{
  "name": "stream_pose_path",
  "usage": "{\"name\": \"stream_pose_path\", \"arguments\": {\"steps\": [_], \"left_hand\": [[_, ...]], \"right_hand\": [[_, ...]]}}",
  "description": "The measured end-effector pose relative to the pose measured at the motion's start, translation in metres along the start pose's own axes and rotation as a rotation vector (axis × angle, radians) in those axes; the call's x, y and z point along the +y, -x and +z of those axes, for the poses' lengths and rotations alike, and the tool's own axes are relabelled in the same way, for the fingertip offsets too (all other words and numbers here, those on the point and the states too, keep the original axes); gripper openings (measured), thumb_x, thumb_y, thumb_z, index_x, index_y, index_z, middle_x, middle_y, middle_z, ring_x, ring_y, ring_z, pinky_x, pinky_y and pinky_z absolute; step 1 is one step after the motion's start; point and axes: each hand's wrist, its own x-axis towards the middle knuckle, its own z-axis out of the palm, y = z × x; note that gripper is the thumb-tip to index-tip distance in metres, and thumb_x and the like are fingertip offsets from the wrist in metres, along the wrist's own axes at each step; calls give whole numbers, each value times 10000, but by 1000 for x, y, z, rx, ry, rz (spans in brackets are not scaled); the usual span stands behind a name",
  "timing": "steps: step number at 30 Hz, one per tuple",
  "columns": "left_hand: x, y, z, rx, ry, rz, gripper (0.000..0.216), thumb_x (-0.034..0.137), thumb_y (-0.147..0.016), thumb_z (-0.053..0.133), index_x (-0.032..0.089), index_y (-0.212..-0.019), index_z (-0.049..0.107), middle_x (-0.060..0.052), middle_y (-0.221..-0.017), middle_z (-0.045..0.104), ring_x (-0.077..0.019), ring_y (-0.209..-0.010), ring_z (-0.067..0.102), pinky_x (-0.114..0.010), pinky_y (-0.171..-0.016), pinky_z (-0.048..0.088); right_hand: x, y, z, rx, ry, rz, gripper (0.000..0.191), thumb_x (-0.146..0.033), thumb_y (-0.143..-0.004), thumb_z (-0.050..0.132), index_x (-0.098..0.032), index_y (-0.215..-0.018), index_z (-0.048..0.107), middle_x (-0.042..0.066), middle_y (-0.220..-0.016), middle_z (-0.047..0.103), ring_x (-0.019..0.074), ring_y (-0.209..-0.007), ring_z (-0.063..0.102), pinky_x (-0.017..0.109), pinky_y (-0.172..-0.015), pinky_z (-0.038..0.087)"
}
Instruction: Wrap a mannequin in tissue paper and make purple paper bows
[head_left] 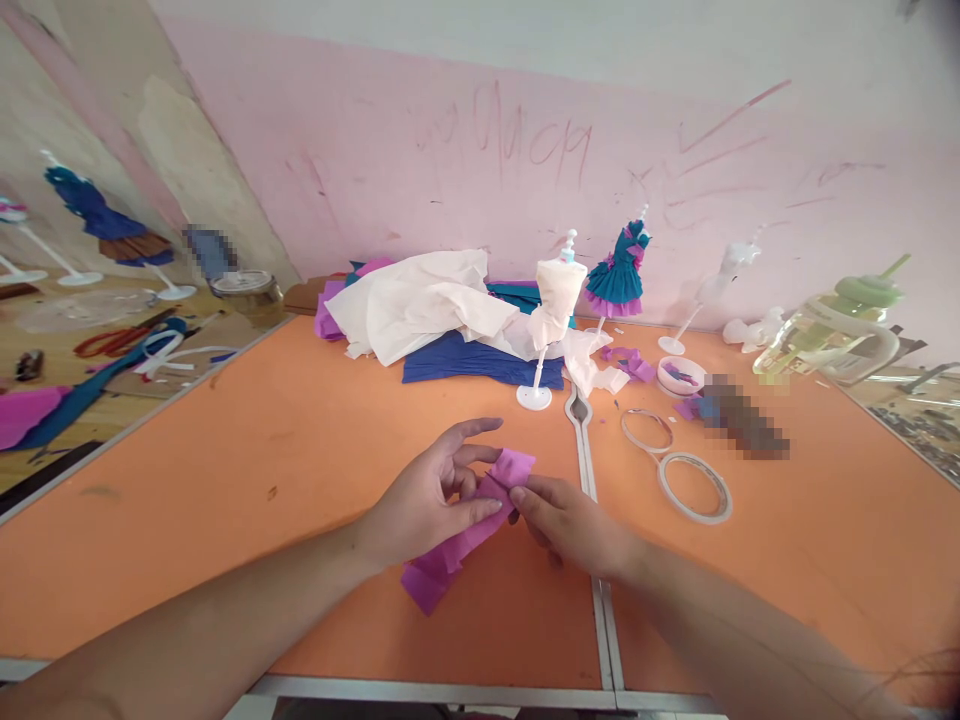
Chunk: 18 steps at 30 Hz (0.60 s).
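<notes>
Between my hands is a strip of purple crepe paper [469,540], creased and folded near its upper end, its lower end hanging toward the table's front. My left hand [431,490] pinches the strip from the left with thumb and fingers, its index finger stretched out above. On the right side, my right hand [566,515] grips the folded edge between thumb and index finger. A small white dress-form mannequin [559,300] wrapped in cream paper stands upright on its round base, just beyond my hands.
White crepe paper [427,300] and a blue sheet [472,362] lie piled by the wall. Tape rolls [694,488], a small bowl [681,376] and a clear jug [821,325] stand or lie right. Behind is a mannequin in a teal-and-purple dress [619,270]. A metal-edged seam [589,470] splits the orange tabletop.
</notes>
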Motion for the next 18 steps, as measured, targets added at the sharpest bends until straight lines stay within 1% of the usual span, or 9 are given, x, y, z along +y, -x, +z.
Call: {"name": "stream_pose_path", "arguments": {"steps": [3,5,7,10,13,14,16,17,18], "left_hand": [[-1,-2,0,7,-5,-18,725,235,-736,700,313,-1356,332,-66,-1197,603,-41,-544,432,-243,-625,451],[-3,-4,-1,13,-4,-27,722,238,-734,689,312,-1360,339,-81,-1224,596,-45,-527,429,-255,-621,463],[-6,-7,-4,0,-31,-42,707,228,-735,661,308,-1366,353,-95,-1258,587,-54,-510,433,-257,-592,466],[-14,-12,-9,-22,-155,-57,655,215,-735,611,303,-1352,409,-88,-1271,594,-62,-470,433,-245,-516,441],[-21,-16,-19,8,-318,-53,577,261,-758,584,306,-1321,464,-54,-1196,637,-79,-455,473,-249,-491,427],[-23,-17,-23,27,-374,-49,565,283,-763,585,307,-1316,475,-45,-1171,647,-91,-470,501,-254,-500,433],[-25,-20,-35,77,-486,-40,555,319,-748,612,299,-1293,511,-38,-1138,657,-122,-537,560,-265,-543,450],[-25,-22,-42,103,-535,-33,555,332,-731,634,288,-1275,537,-43,-1159,648,-147,-620,600,-272,-587,465],[-26,-24,-50,108,-572,-43,513,345,-713,656,269,-1216,591,-47,-1141,655,-176,-715,628,-277,-636,474]], "right_hand": [[-1,-1,-3,6,29,31,448,-629,-884,389,-206,-872,536,-57,-570,332,91,-478,379,202,-373,422],[-4,-1,-6,15,91,72,468,-640,-882,372,-210,-896,555,-44,-599,360,99,-491,399,211,-377,413],[-7,0,-12,36,226,76,486,-629,-894,348,-205,-901,587,-16,-661,446,106,-531,437,217,-416,396],[-13,6,-22,57,497,28,480,-588,-910,355,-197,-878,631,23,-758,569,131,-637,506,240,-529,372],[-19,11,-27,-13,688,-18,445,-627,-846,468,-225,-912,648,21,-789,629,156,-684,541,251,-573,341],[-21,12,-27,-11,745,-37,440,-634,-823,504,-234,-938,646,20,-802,641,161,-688,548,250,-571,328],[-20,12,-26,50,877,-68,409,-592,-817,542,-250,-1023,629,27,-829,661,175,-703,567,249,-569,299],[-19,11,-25,93,947,-73,384,-552,-835,537,-259,-1072,611,32,-838,668,182,-712,578,250,-571,286],[-18,9,-25,129,1011,-65,360,-510,-856,523,-267,-1114,590,36,-841,673,187,-716,588,252,-571,274]]}}
